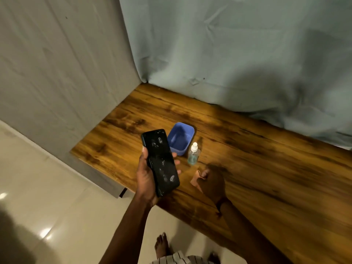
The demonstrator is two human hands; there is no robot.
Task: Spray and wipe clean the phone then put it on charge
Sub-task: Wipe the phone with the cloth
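Observation:
My left hand (145, 180) grips a black phone (161, 161) above the near left part of the wooden table (266, 159), screen up, with whitish smears and droplets on the glass. To its right my right hand (214, 182), blurred, pinches a small pinkish cloth (196, 181) just over the tabletop. A small clear spray bottle (193, 156) with a white nozzle stands upright on the table between the two hands, a little further back.
A blue plastic tub (181, 138) sits behind the phone, next to the bottle. Grey-green cloth hangs along the table's back edge, and a pale wall closes the left side. Tiled floor and my bare foot (162, 244) lie below the near edge.

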